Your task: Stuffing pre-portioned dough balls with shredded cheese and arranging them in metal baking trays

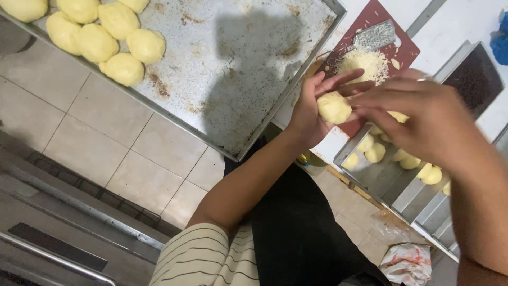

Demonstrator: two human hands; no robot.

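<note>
Resting in the left hand (309, 114): pale yellow, smooth, rounded dough ball (334, 107).

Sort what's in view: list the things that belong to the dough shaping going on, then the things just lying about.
In use:
- dough ball, between left hand and right hand
- baking tray with shaped dough balls
- small tray of dough pieces
- grated cheese

Lying about:
- metal grater
- crumpled wrapper on the floor
- blue cloth
</note>
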